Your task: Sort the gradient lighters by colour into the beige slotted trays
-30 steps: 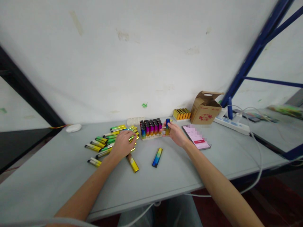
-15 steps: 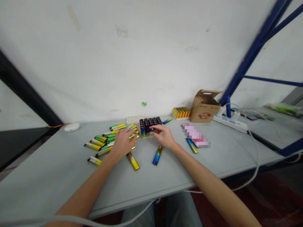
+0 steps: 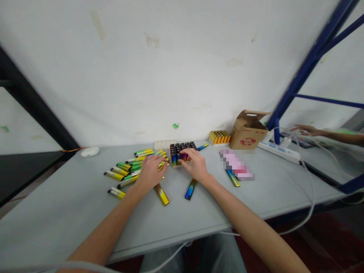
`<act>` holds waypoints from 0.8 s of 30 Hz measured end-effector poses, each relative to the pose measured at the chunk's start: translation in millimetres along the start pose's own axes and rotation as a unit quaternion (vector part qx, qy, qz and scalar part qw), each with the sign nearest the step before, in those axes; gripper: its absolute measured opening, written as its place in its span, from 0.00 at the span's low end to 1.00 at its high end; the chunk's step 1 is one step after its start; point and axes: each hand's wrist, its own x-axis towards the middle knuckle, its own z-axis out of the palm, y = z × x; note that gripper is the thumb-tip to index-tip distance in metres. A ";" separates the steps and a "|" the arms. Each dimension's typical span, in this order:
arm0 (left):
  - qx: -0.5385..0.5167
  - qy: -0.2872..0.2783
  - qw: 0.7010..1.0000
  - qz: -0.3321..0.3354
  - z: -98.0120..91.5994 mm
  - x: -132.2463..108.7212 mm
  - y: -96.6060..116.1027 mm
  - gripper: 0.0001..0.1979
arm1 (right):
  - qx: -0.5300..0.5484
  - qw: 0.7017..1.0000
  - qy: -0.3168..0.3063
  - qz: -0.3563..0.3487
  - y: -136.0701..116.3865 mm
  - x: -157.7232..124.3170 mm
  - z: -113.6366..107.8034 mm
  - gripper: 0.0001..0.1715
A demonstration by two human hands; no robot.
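right hand (image 3: 196, 167) shifted, over lighter tray (image 3: 176, 149)

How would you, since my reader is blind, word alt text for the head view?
The person's right hand rests on a tray of upright lighters while the left hand lies on a pile of green and gold sticks on a grey table. A cardboard box and power strip stand to the right.
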 end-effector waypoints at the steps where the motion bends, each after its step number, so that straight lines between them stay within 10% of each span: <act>1: 0.000 0.001 1.000 0.000 0.1 -0.2 -0.3 0.11 | -0.012 1.000 0.008 -0.012 0.3 -0.1 -0.8 0.13; 24: -0.009 0.002 1.000 0.006 -2.3 -0.1 -1.8 0.11 | 0.058 0.994 -0.066 0.062 10.7 5.1 -10.1 0.13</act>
